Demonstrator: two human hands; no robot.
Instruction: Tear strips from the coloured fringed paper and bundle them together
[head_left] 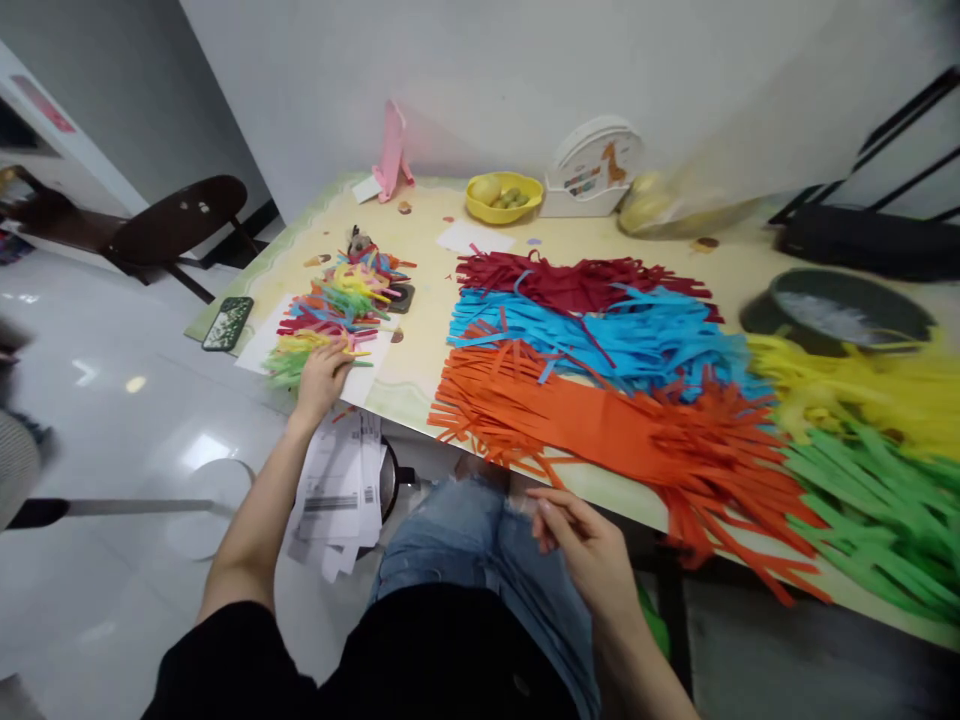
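Both our left hand [322, 380], touching the multicoloured strips [331, 312] on the left end of the table [420, 375], and our right hand [589, 550], above our jeans [442, 535], have half-curled fingers [559, 522], and we cannot tell whether either grips anything

Your left hand [324, 380] hides part of the multicolored strip bundle [330, 312]; grip unclear. Your right hand [583, 545]: can't tell if it holds anything. Green strips [877, 510], yellow strips [862, 395] cut off at right edge. Print on barcoded sheets [334, 485] too small; dark bowl's [759, 312] contents blurred.
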